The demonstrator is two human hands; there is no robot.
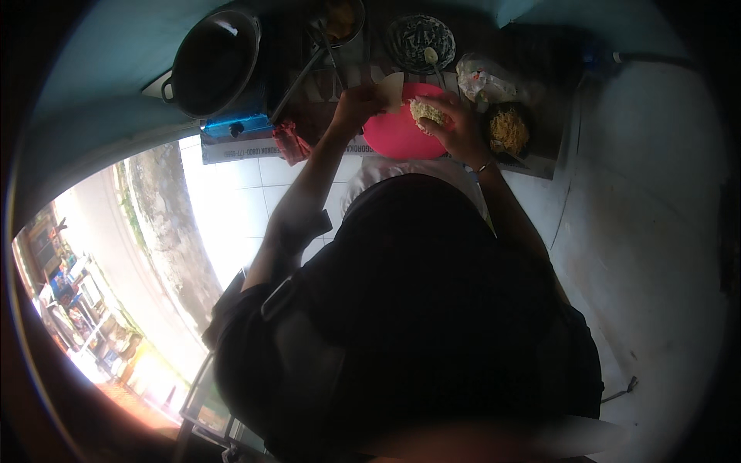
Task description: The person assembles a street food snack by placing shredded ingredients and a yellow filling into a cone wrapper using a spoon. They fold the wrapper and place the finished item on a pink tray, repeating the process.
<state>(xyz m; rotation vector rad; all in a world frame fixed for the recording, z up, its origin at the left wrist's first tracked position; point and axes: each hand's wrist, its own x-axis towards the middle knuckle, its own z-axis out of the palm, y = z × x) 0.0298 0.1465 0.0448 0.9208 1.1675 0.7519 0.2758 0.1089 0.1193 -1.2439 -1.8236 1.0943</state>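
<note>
My left hand (357,106) is closed on the edge of a thin, pale, flat sheet (392,90) at the left side of a round pink plate (384,137). Over the plate's right side, my right hand (463,133) grips a pale yellow lump (427,114) with a rough, crinkled surface, resembling a block of dry noodles. Its fingers wrap the lump from the right and partly cover it. Behind the plate stands a dark speckled bowl (401,48) with a spoon (431,57) leaning in it.
Right of the plate are a crumpled plastic bag (485,79) and a dark bowl of yellowish shreds (508,131). A large black wok (216,62) sits over a blue stove (235,123) at left, near a red cloth (292,142). Another pan (356,29) holds orange-brown food.
</note>
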